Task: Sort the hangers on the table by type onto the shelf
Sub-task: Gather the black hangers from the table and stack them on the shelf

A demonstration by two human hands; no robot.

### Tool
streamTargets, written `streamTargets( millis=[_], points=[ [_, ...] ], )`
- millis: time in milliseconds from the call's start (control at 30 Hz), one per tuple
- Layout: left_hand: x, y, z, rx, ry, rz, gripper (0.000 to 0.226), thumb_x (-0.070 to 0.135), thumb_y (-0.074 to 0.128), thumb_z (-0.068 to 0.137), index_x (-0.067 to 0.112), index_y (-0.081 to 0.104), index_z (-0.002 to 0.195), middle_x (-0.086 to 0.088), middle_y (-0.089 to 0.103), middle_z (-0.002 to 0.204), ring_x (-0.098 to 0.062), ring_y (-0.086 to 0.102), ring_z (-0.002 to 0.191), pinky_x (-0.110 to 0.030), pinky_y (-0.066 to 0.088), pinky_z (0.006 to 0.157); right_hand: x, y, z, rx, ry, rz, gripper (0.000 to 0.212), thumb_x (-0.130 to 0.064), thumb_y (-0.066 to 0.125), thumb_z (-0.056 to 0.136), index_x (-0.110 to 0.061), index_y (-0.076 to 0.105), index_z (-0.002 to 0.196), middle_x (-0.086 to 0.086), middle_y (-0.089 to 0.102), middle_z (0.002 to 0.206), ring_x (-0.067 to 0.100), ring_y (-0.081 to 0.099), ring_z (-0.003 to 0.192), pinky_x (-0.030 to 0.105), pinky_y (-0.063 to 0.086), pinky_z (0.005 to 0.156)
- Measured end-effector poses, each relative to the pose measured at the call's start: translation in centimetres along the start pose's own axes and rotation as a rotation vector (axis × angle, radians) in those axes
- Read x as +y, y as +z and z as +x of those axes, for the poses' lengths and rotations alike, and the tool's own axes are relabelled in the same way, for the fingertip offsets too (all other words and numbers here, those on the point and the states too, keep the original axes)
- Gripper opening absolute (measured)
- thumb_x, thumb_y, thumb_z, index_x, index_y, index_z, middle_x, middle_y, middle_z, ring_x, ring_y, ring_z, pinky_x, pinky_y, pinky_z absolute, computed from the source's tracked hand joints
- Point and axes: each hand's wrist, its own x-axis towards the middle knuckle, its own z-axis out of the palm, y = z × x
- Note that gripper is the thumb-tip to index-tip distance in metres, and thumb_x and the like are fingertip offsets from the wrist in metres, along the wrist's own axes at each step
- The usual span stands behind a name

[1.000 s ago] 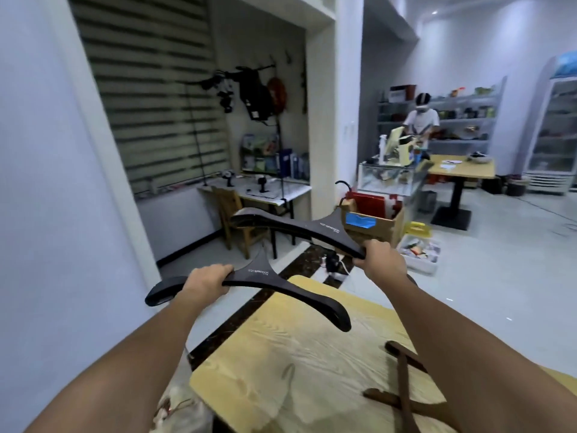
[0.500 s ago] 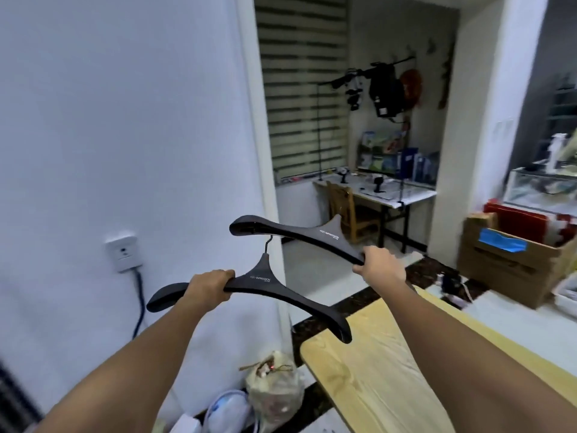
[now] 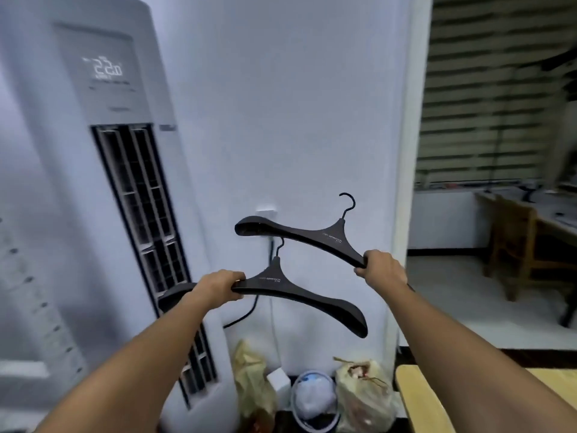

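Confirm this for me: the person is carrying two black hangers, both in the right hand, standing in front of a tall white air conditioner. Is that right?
Not quite. The head view shows one black hanger in each hand: the left hand grips the lower hanger, and the right hand grips the upper hanger. The rest holds: both hangers are black, and a tall white air conditioner stands ahead.

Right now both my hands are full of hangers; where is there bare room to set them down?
The light wooden table corner at lower right shows bare. The floor by the wall is crowded: plastic bags and a round bin fill the gap between air conditioner and table.
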Motion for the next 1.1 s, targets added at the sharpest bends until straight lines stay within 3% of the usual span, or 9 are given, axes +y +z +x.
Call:
streamTargets(
  millis=[100, 200, 400, 533, 667, 767, 900, 1100],
  points=[
    [-2.4, -0.3, -4.0, -0.015, -0.109, -0.005, 0.027, 0.035, 0.061, 0.087, 0.028, 0.056, 0.113, 0.004, 0.063, 0.101, -0.017, 0.056, 0.097, -0.027, 0.035, 0.071, -3.2, 1.7, -0.4, -0.077, -0.107, 0.025, 0.012, -0.026, 0.059, 0.09, -0.014, 0.059, 0.094, 0.006, 0.061, 0.092, 0.025, 0.054, 0.08, 0.027, 0.039, 0.067],
    [-5.0, -0.5, -8.0, -0.018, -0.201, 0.02, 0.031, 0.038, 0.062, 0.086, 0.03, 0.057, 0.115, 0.006, 0.063, 0.107, -0.017, 0.056, 0.104, -0.026, 0.037, 0.074, -6.5, 3.5, -1.8, -0.158, -0.205, 0.053, 0.013, -0.027, 0.062, 0.089, -0.015, 0.056, 0.088, 0.007, 0.065, 0.095, 0.026, 0.058, 0.08, 0.026, 0.04, 0.068],
    [-9.3, -1.0, -17.8, -0.034, -0.406, 0.045, 0.029, 0.04, 0.062, 0.084, 0.029, 0.057, 0.11, 0.002, 0.064, 0.107, -0.022, 0.058, 0.104, -0.031, 0.042, 0.078, -13.2, 6.8, -5.9, -0.292, -0.384, 0.075, 0.018, -0.027, 0.063, 0.088, -0.014, 0.061, 0.1, 0.009, 0.067, 0.105, 0.027, 0.067, 0.095, 0.027, 0.047, 0.077],
    [-11.1, -1.0, -25.4, -0.057, -0.512, 0.055, 0.03, 0.038, 0.063, 0.084, 0.027, 0.057, 0.111, 0.002, 0.063, 0.111, -0.021, 0.057, 0.105, -0.031, 0.043, 0.082, -17.4, 8.6, -9.9, -0.341, -0.51, 0.087, 0.023, -0.029, 0.063, 0.089, -0.012, 0.063, 0.105, 0.01, 0.067, 0.106, 0.028, 0.064, 0.098, 0.028, 0.044, 0.074],
    [-11.6, -0.5, -33.5, -0.047, -0.607, 0.081, 0.034, 0.048, 0.061, 0.081, 0.029, 0.058, 0.109, 0.002, 0.063, 0.109, -0.021, 0.057, 0.104, -0.031, 0.043, 0.079, -20.3, 9.9, -15.0, -0.398, -0.611, 0.091, 0.021, -0.03, 0.064, 0.089, -0.014, 0.063, 0.103, 0.009, 0.067, 0.102, 0.028, 0.064, 0.095, 0.028, 0.044, 0.071],
    [-11.1, -0.6, -39.1, -0.046, -0.663, 0.115, 0.038, 0.045, 0.059, 0.084, 0.033, 0.054, 0.12, 0.005, 0.061, 0.115, -0.019, 0.056, 0.109, -0.03, 0.04, 0.079, -21.3, 10.7, -19.1, -0.42, -0.677, 0.078, 0.021, -0.03, 0.064, 0.088, -0.015, 0.063, 0.104, 0.008, 0.066, 0.103, 0.027, 0.063, 0.096, 0.028, 0.044, 0.072],
    [-9.7, -0.5, -47.3, -0.068, -0.764, 0.122, 0.037, 0.042, 0.058, 0.086, 0.031, 0.051, 0.121, 0.003, 0.061, 0.117, -0.021, 0.056, 0.109, -0.033, 0.044, 0.082, -21.9, 11.0, -25.6, -0.458, -0.773, 0.035, 0.02, -0.029, 0.063, 0.089, -0.014, 0.063, 0.103, 0.009, 0.066, 0.103, 0.028, 0.062, 0.098, 0.032, 0.048, 0.076],
    [-7.2, -0.1, -60.5, -0.03, -0.888, 0.164, 0.03, 0.038, 0.054, 0.088, 0.032, 0.052, 0.118, 0.004, 0.062, 0.112, -0.021, 0.059, 0.104, -0.034, 0.046, 0.077, -22.6, 10.8, -35.9, -0.501, -0.872, 0.026, 0.019, -0.032, 0.065, 0.09, -0.014, 0.061, 0.096, 0.008, 0.067, 0.097, 0.025, 0.064, 0.09, 0.027, 0.041, 0.069]
  ],
)
